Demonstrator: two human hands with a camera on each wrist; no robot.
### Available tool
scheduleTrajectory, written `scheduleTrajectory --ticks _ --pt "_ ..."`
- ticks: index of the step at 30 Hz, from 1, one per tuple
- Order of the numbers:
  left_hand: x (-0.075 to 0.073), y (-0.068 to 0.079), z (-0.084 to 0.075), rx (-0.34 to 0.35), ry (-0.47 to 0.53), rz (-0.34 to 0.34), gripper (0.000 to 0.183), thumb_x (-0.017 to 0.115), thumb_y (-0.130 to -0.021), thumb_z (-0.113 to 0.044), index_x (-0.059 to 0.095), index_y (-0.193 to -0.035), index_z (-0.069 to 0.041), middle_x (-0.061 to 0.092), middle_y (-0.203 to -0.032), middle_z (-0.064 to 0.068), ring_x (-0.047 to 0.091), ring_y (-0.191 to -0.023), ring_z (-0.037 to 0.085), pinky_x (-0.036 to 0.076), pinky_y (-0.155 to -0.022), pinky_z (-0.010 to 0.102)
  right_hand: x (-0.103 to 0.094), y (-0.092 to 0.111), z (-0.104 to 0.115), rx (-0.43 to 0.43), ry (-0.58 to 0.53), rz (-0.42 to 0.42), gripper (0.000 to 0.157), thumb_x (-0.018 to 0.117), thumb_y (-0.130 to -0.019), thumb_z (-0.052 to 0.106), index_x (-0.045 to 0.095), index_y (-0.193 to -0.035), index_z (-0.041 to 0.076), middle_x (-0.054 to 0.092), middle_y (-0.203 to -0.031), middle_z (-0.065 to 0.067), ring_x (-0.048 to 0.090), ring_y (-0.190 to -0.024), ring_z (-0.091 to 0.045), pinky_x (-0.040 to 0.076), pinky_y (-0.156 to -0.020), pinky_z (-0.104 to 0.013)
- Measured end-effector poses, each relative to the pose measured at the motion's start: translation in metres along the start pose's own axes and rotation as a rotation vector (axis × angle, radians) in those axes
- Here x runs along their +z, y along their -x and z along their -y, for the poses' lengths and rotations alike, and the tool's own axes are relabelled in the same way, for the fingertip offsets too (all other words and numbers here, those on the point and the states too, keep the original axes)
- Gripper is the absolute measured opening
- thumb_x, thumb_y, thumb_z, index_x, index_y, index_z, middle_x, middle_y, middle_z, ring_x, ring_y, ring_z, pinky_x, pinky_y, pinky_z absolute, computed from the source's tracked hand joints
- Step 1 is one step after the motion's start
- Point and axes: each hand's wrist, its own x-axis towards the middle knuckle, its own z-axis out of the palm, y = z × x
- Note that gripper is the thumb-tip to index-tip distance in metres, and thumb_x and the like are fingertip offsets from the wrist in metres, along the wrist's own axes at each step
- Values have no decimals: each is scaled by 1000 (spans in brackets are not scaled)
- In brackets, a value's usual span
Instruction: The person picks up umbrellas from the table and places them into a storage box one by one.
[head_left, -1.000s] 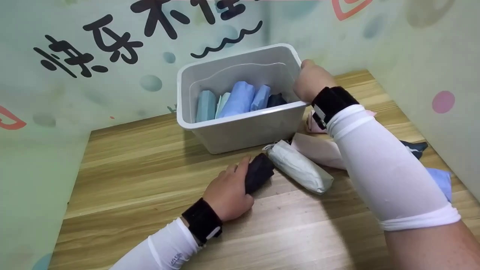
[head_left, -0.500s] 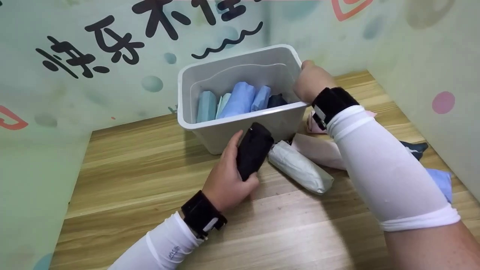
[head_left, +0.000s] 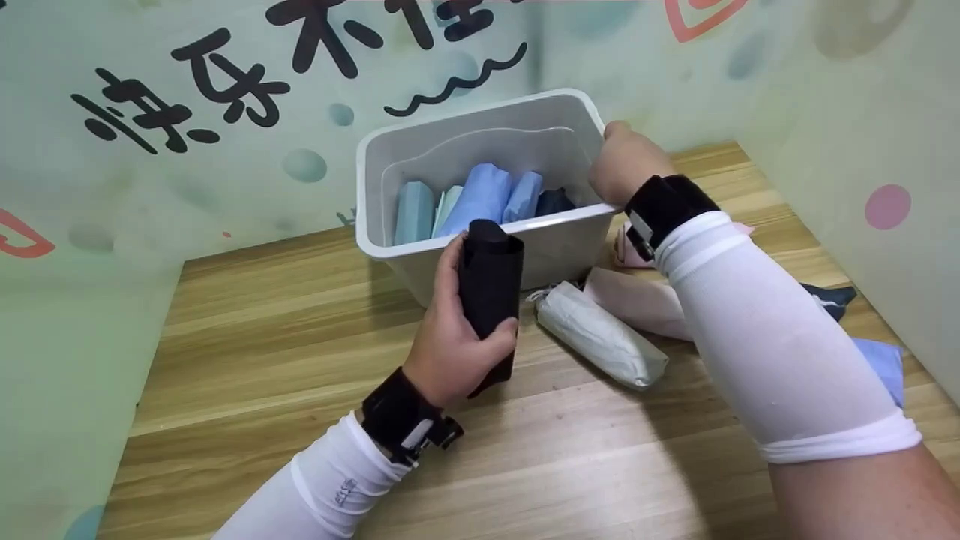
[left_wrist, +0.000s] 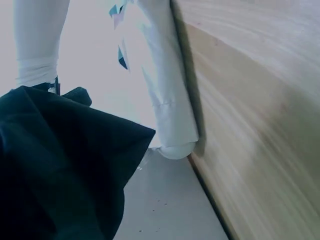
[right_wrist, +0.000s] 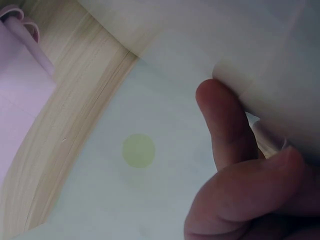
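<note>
In the head view my left hand (head_left: pixel 457 345) grips a black folded umbrella (head_left: pixel 491 292), thumb on the near side and fingers along its left. The umbrella stands nearly upright in front of the grey plastic bin (head_left: pixel 487 274), its top overlapping the front rim. Dark cloth of the umbrella (left_wrist: pixel 60 170) fills the left side of the left wrist view. My right hand (head_left: pixel 630 165) holds the bin's right rim; in the right wrist view its curled fingers (right_wrist: pixel 230 125) lie against the bin wall. Inside the bin lean a teal umbrella (head_left: pixel 414 214), blue ones (head_left: pixel 480 195) and a dark one (head_left: pixel 553 201).
A white wrapped umbrella (head_left: pixel 600 334) lies on the wooden table (head_left: pixel 270 360) right of my left hand. Beside it are a pale pink one (head_left: pixel 637 300), a pink item (head_left: pixel 630 247), a dark one (head_left: pixel 832 296) and a blue one (head_left: pixel 881 364). Walls stand behind and at both sides.
My left hand has lifted the black umbrella off the table, up toward the bin's front, and turned it more upright. My right hand stays on the rim.
</note>
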Motion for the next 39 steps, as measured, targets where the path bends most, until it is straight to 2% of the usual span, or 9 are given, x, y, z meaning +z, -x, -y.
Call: scheduleTrajectory --ticks 4,9,13,17,23,32,39 --pt "-2 -3 -2 21 39 -17 106 75 -83 -10 11 -167 -14 40 -159 14 57 -122 24 50 -107 42 0 0 0 6 -2 8 59 46 -95 11 34 -151 -5 59 -131 -24 57 -113 -38 48 -103 -53" --pt "-6 -7 -4 40 85 -48 106 76 -86 -9 8 -168 -17 43 -156 13 58 -120 21 53 -103 39 0 -1 -1 15 2 11 60 46 -95 11 34 -151 -5 59 -131 -24 57 -112 -37 48 -102 -52" --pt "-7 -10 -2 59 116 -60 92 72 -90 -5 18 -164 -15 49 -147 15 59 -117 21 54 -98 38 0 -1 -1 18 6 5 60 44 -95 12 33 -152 -5 60 -133 -25 58 -113 -37 48 -103 -52" --pt "-8 -11 -1 51 121 -66 72 70 -92 -5 32 -153 -13 52 -136 15 59 -110 24 56 -90 39 0 -1 0 18 9 4 61 45 -95 11 33 -152 -5 60 -133 -25 58 -114 -38 48 -103 -53" --pt "-14 -18 -6 56 88 -66 61 68 -94 -8 36 -146 -11 53 -130 15 60 -106 25 56 -87 41 0 -1 1 15 8 -1 61 45 -94 11 34 -152 -5 60 -132 -25 58 -114 -38 48 -105 -53" --pt "-33 -45 -30 55 32 -122 57 64 -96 -11 35 -144 -12 51 -132 14 62 -103 28 61 -78 44 4 0 -1 2 7 -20 60 43 -96 12 34 -153 -6 59 -138 -27 58 -118 -39 47 -107 -54" --pt "-49 -80 -50 22 71 -178 54 61 -98 -10 34 -144 -13 49 -128 13 60 -107 27 59 -83 44 4 -1 0 17 -1 -9 62 44 -96 11 31 -154 -5 58 -139 -27 57 -119 -39 47 -109 -55"
